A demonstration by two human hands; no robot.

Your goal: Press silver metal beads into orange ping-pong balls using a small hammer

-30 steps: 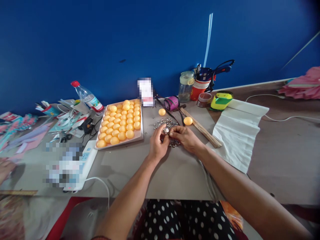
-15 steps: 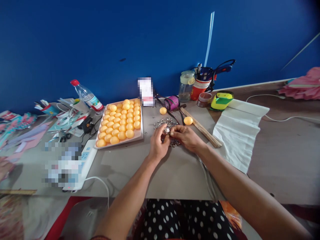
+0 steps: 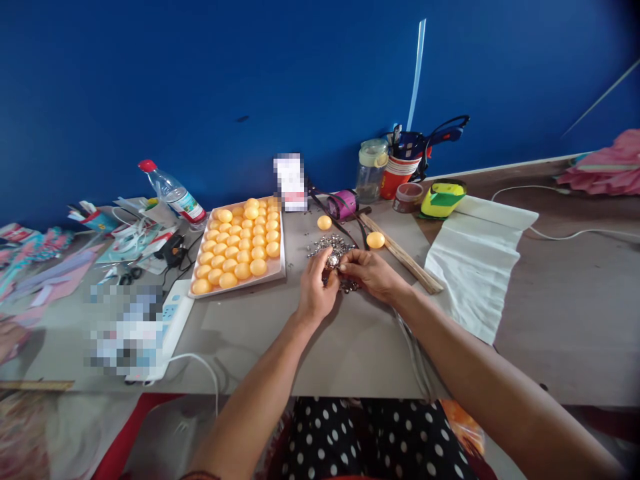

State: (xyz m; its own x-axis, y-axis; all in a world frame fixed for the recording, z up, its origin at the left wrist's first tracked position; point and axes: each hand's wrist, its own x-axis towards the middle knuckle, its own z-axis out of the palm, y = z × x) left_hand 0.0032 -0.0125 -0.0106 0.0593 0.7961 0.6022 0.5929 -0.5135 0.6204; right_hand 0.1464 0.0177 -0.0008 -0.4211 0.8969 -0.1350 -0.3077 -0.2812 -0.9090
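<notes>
- Centrally, the left hand [image 3: 319, 287] curls its fingers around a shiny silver round thing [image 3: 333, 261], the thumb on the near side; the rest of that thing is hidden.
- The right hand [image 3: 373, 273] comes in from the other side, thumb and forefinger pressed together at the tips right by the silver round thing; whether they pinch a small piece I cannot tell.
- Beneath and just beyond both hands, a loose pile of small metal pieces [image 3: 325, 245] lies on the grey surface [image 3: 250, 340], with a few scattered apart from it.
- Two orange balls lie loose: one [image 3: 324, 223] behind the pile, the other [image 3: 375, 240] beyond the right hand, near some thin wooden strips [image 3: 405, 259].
- To the left of the hands, well clear of them, sits a shallow white tray [image 3: 275, 272] filled with rows of more orange balls [image 3: 243, 271], a few resting on top of the others.
- Behind the strips lies a purple roll [image 3: 343, 205]; a clear jar [image 3: 371, 181] and stacked red cups [image 3: 395, 180] stand against the blue wall [image 3: 210, 80].
- A white cloth [image 3: 473, 267] spreads to the right of the strips, its far end beside a yellow-and-green object [image 3: 443, 200].
- At the far left edge, part of another person's hand [image 3: 7, 340] rests near pink material.
</notes>
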